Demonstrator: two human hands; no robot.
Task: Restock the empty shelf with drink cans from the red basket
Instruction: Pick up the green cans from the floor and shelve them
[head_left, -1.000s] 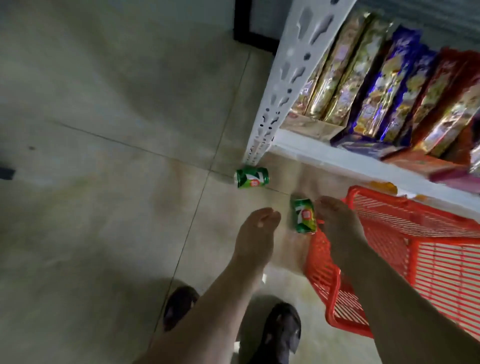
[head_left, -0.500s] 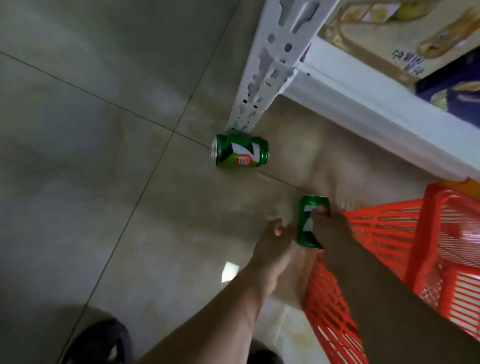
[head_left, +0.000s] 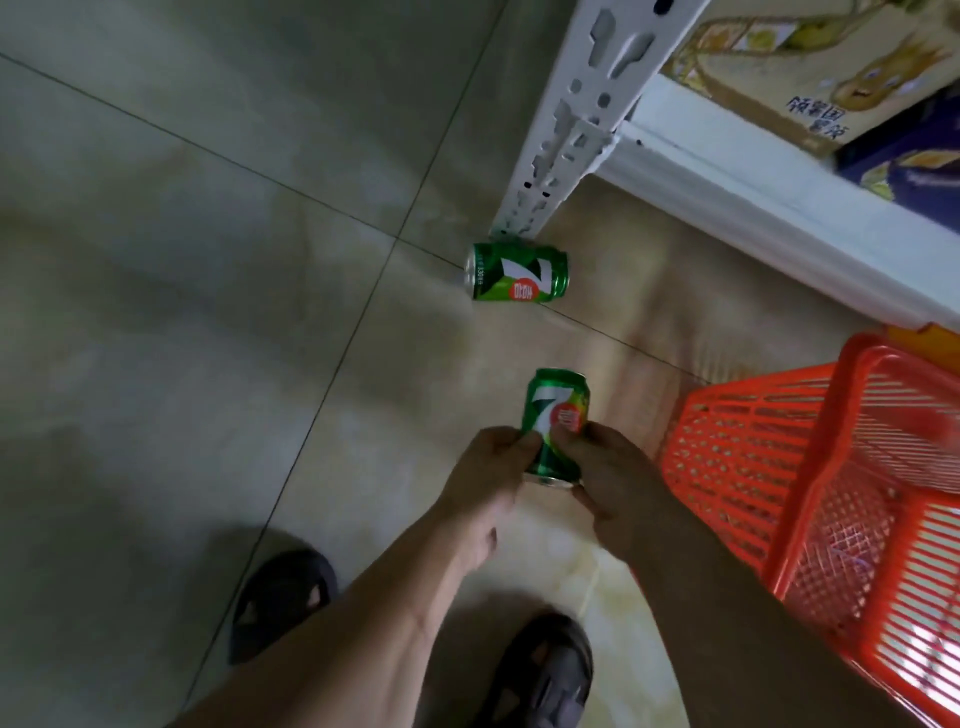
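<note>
A green drink can (head_left: 556, 410) is held above the floor between both hands. My left hand (head_left: 485, 478) grips its left side and my right hand (head_left: 610, 470) grips its right side and lower end. A second green can (head_left: 517, 271) lies on its side on the tiled floor, right at the foot of the white shelf post (head_left: 566, 130). The red basket (head_left: 810, 499) stands on the floor to the right of my hands; its inside looks empty where I can see it.
The white shelf board (head_left: 769, 197) runs across the upper right, with boxed goods (head_left: 810, 67) on it. My two dark shoes (head_left: 283, 597) stand on the tiled floor at the bottom. Open tiled floor stretches to the left.
My right hand lifted the can from beside the basket and brought it toward me. My left hand came in and now grips it too. The view tilted further down.
</note>
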